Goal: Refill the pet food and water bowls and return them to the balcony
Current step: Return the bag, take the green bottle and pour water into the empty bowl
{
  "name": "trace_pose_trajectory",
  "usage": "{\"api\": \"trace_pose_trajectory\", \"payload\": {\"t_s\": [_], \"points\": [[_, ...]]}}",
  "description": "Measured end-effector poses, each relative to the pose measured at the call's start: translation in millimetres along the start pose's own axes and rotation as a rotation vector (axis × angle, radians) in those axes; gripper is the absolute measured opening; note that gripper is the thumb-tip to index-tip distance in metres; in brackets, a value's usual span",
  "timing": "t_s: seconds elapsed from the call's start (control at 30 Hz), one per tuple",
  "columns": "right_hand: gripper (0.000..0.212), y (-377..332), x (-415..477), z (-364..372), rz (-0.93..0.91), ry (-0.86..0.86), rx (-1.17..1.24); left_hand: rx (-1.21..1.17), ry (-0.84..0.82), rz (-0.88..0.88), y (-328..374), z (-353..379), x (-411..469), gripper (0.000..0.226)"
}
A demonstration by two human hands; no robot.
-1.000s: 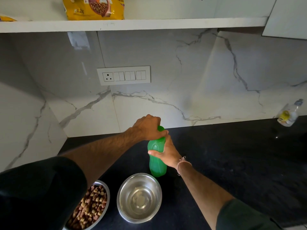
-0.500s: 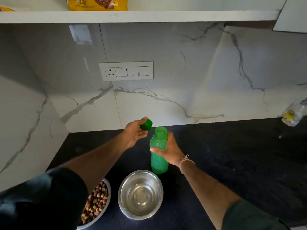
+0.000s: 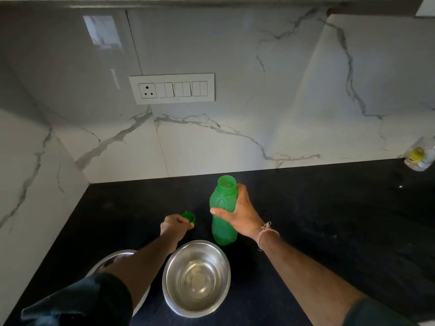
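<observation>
My right hand grips an uncapped green water bottle, upright just behind a steel bowl that holds a little water. My left hand holds the green cap low over the black counter, left of the bottle. A second steel bowl sits at the lower left, mostly hidden under my left arm.
A marble wall with a white switch plate rises behind the counter, and another marble wall closes the left side. A clear bottle with a yellow label stands at the far right against the wall.
My left hand twisted the cap off the bottle and carried it left and down toward the counter. The right hand kept its hold on the bottle. The view tilted downward.
</observation>
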State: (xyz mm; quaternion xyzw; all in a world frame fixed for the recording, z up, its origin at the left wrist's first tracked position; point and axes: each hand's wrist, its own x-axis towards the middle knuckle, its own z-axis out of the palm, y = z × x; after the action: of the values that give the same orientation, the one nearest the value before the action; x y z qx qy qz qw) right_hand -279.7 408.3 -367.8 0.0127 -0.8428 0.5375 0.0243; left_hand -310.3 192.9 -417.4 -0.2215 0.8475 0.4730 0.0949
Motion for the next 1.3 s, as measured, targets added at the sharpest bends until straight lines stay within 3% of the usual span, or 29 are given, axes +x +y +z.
{"api": "trace_pose_trajectory", "payload": {"t_s": [0.17,0.33,0.5,0.67,0.83,1.0,1.17,1.3], "points": [[0.094,2,1,1,0.002,0.014,0.001,0.149,0.014,0.059,-17,1,7,0.029],[0.095,1,0,1,-0.001,0.014,-0.003,0.181,0.008,0.068,-19,1,14,0.023],[0.091,-2,-3,-2,0.012,0.014,-0.014,0.226,0.055,0.083,-15,1,10,0.058],[0.093,-7,-9,-3,0.017,0.045,-0.043,0.088,0.017,0.222,4,-1,-13,0.057],[0.101,-14,-18,-4,0.026,0.049,-0.049,-0.293,-0.274,0.314,35,-2,-60,0.071],[0.095,-17,-45,-14,0.008,0.05,-0.105,-0.456,-0.478,0.422,56,-2,-107,0.068],[0.088,-29,-85,-22,0.041,0.094,-0.133,-0.408,-0.461,0.378,47,13,-145,0.095],[0.082,-34,-116,-18,0.052,0.129,-0.244,-0.455,-0.304,0.344,37,26,-181,0.091]]}}
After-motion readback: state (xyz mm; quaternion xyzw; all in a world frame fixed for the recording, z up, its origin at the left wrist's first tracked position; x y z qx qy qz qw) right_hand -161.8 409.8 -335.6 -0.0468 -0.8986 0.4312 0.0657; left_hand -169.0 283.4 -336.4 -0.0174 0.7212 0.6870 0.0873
